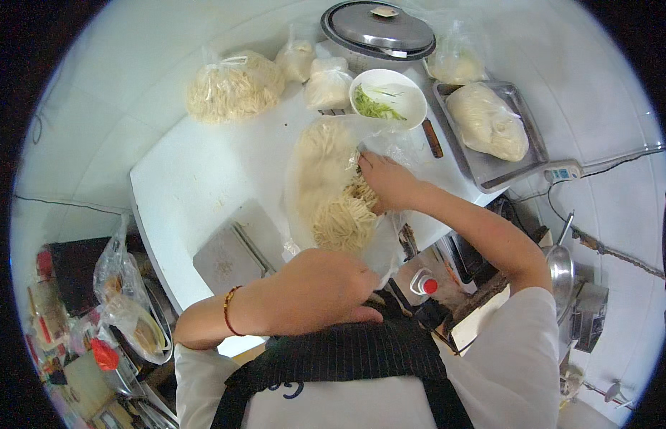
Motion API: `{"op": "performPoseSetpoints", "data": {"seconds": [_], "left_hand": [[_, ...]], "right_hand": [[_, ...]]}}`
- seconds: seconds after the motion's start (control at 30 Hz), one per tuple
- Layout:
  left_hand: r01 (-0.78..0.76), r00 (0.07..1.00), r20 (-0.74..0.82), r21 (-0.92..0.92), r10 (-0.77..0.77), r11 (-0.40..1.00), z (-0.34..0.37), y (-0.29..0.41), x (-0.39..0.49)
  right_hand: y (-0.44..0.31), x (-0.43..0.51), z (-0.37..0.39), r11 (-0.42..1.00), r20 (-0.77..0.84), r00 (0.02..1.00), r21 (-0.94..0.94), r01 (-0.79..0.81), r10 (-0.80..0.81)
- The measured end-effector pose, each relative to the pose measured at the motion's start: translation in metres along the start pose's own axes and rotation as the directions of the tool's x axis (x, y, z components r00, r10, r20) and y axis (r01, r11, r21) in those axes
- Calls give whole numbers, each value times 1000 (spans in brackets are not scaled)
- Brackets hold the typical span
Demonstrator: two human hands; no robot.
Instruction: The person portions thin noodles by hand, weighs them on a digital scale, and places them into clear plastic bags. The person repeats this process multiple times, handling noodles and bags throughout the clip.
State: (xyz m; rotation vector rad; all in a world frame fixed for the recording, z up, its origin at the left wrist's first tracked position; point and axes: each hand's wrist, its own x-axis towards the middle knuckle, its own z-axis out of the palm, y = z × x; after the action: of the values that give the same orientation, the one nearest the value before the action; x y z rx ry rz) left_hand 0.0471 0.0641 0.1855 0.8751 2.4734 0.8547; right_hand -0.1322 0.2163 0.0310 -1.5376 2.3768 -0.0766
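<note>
A clear plastic bag (298,182) of pale fresh noodles (343,225) lies on the white table before me, its mouth toward my body. My left hand (333,284), with a thin beaded bracelet at the wrist, grips the bag's near edge; its fingers are mostly hidden beneath the hand. My right hand (389,179) reaches to the bag's right side, against the noodles. Its fingertips press by a darker patch of strands, and its thumb is hidden, so its hold is unclear. Left of the bag sits a flat metal scale plate (228,257).
Behind stand another noodle bag (236,88), a white bowl (413,99) with shredded greens and a lidded pot (381,29). A wooden handle (432,138) lies beside a metal tray (483,174) bearing bagged dough (486,120). A red-capped jug (428,286) stands below the table's right edge.
</note>
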Motion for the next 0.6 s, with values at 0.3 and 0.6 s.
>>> {"op": "performPoseSetpoints", "data": {"seconds": [0.3, 0.6], "left_hand": [[226, 831, -511, -53, -221, 973, -31, -73, -41], [609, 375, -884, 8, -279, 793, -143, -317, -81]], "right_hand": [[-21, -12, -9, 980, 145, 974, 73, -186, 174], [-36, 11, -157, 998, 447, 894, 30, -53, 34]]}}
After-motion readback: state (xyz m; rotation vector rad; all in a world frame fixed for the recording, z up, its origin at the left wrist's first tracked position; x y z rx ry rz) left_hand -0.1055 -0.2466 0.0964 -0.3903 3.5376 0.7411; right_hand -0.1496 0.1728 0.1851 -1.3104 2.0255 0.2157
